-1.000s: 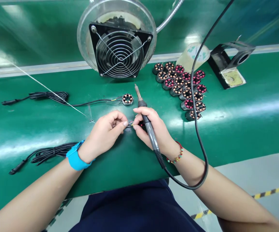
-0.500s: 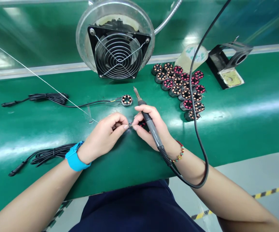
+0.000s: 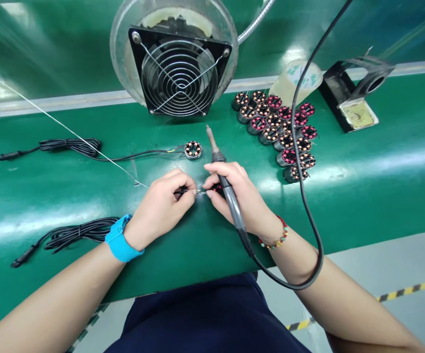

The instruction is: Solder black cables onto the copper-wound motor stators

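Observation:
My left hand (image 3: 168, 201), with a blue wristband, pinches the thin wire end of a black cable (image 3: 82, 234); a white strand (image 3: 61, 120) also runs to it. Facing it, my right hand (image 3: 237, 196) carries a soldering iron (image 3: 233, 201) across the palm, tip pointing up and away. Its thumb and index finger are at a red-wound coil (image 3: 216, 188), partly hidden behind the fingers. The fingertips of both hands are close together over fine wires. Beyond them lies a ring-shaped coil (image 3: 193, 150) joined to another black cable (image 3: 124, 158).
A fan (image 3: 181, 88) stands at the back. Several wound coils (image 3: 270, 135) are grouped at the right, near a roll of tape (image 3: 304, 76) and a black iron stand (image 3: 344, 98). The iron's cord (image 3: 298, 147) loops over my right forearm.
The view has shifted slightly. My fingertips have moved a little apart at the wires, and the iron's tip has tilted slightly more upright.

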A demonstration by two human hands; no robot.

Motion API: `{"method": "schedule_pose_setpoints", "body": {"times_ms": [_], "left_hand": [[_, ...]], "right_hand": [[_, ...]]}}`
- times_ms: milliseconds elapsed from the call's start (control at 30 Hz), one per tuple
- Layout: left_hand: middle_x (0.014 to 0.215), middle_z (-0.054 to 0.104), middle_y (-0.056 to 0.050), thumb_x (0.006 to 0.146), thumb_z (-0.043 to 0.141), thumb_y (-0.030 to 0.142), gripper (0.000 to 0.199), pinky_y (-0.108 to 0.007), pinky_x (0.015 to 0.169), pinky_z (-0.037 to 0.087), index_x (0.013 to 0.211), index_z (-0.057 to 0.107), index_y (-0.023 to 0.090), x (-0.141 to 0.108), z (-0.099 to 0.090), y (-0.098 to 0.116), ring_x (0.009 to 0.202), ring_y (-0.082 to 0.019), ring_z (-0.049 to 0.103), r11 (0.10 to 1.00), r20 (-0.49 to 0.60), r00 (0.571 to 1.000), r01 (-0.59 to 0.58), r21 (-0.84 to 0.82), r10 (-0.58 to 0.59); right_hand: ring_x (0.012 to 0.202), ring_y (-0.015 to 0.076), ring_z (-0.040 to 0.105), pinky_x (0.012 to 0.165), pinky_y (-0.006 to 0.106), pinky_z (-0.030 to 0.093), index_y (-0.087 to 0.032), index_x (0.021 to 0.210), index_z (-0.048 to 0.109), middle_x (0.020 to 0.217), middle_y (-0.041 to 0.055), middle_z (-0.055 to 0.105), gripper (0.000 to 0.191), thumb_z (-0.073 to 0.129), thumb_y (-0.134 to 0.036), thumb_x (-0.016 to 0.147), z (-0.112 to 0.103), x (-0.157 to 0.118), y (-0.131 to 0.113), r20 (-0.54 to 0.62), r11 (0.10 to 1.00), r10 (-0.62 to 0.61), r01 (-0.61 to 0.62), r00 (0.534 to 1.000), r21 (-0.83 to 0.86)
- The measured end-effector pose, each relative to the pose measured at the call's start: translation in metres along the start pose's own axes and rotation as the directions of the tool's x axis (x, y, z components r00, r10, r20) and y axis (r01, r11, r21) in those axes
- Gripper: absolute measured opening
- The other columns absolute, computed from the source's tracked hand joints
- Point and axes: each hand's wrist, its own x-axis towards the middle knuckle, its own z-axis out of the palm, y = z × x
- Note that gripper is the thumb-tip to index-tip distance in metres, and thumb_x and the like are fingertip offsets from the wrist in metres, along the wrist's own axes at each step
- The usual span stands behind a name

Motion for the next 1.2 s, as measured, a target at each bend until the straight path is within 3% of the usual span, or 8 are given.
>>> {"method": "schedule_pose_setpoints", "body": {"times_ms": [300, 533, 700, 800, 900, 1200], "left_hand": [[0.077, 0.056, 0.001, 0.080, 0.052, 0.009, 0.013, -0.023, 0.060, 0.037, 0.074, 0.059, 0.018, 0.001, 0.002, -0.002, 0.068, -0.012, 0.048, 0.999, -0.058, 0.998, 0.028, -0.030, -0.030], [0.079, 0.057, 0.000, 0.079, 0.052, 0.008, 0.013, -0.024, 0.063, 0.038, 0.073, 0.058, 0.018, 0.001, 0.005, -0.001, 0.072, -0.013, 0.051, 0.999, -0.061, 0.998, 0.032, -0.013, -0.033], [0.081, 0.058, -0.001, 0.079, 0.052, 0.009, 0.012, -0.024, 0.064, 0.040, 0.073, 0.057, 0.018, 0.000, 0.006, -0.002, 0.076, -0.013, 0.054, 0.999, -0.060, 0.998, 0.031, -0.019, -0.033], [0.082, 0.059, -0.001, 0.078, 0.052, 0.008, 0.013, -0.024, 0.063, 0.040, 0.072, 0.057, 0.018, 0.000, 0.008, -0.003, 0.076, -0.013, 0.054, 0.999, -0.073, 0.997, 0.032, -0.017, -0.033], [0.081, 0.059, -0.001, 0.077, 0.053, 0.007, 0.013, -0.024, 0.062, 0.040, 0.072, 0.057, 0.018, 0.000, 0.009, -0.003, 0.076, -0.013, 0.055, 0.999, -0.090, 0.995, 0.033, -0.021, -0.035], [0.079, 0.059, 0.000, 0.076, 0.053, 0.007, 0.013, -0.024, 0.060, 0.040, 0.070, 0.057, 0.018, 0.002, 0.010, -0.003, 0.073, -0.012, 0.054, 0.999, -0.105, 0.993, 0.049, -0.016, -0.051]], "right_hand": [[0.092, 0.0225, 0.056, 0.086, 0.037, 0.046, -0.024, 0.119, 0.050, 0.087, 0.0001, 0.068, 0.038, 0.051, -0.009, 0.084, 0.009, 0.007, -0.001, -0.036, 0.999, 0.033, -0.033, 0.999, -0.010], [0.090, 0.0197, 0.065, 0.090, 0.040, 0.050, -0.027, 0.128, 0.049, 0.092, -0.0005, 0.070, 0.036, 0.048, -0.018, 0.094, -0.003, -0.004, -0.008, -0.146, 0.994, 0.094, -0.084, 0.985, 0.076], [0.083, 0.0170, 0.068, 0.080, 0.033, 0.057, -0.027, 0.114, 0.061, 0.101, 0.0014, 0.070, 0.023, 0.058, -0.023, 0.092, -0.015, -0.008, -0.013, -0.325, 0.997, 0.018, 0.006, 0.946, 0.071], [0.074, 0.0149, 0.068, 0.066, 0.027, 0.057, -0.025, 0.102, 0.065, 0.092, 0.0004, 0.070, 0.012, 0.062, -0.024, 0.090, -0.018, -0.010, -0.011, -0.432, 0.996, -0.078, 0.086, 0.899, -0.003], [0.061, 0.0132, 0.065, 0.054, 0.026, 0.054, -0.025, 0.096, 0.065, 0.078, -0.0019, 0.069, 0.008, 0.058, -0.029, 0.092, -0.017, -0.014, -0.008, -0.439, 0.991, -0.114, 0.136, 0.891, 0.019], [0.050, 0.0122, 0.060, 0.046, 0.027, 0.050, -0.029, 0.087, 0.065, 0.067, -0.0039, 0.066, 0.014, 0.054, -0.032, 0.095, -0.016, -0.016, -0.008, -0.442, 0.987, -0.130, 0.159, 0.888, 0.028]]}}
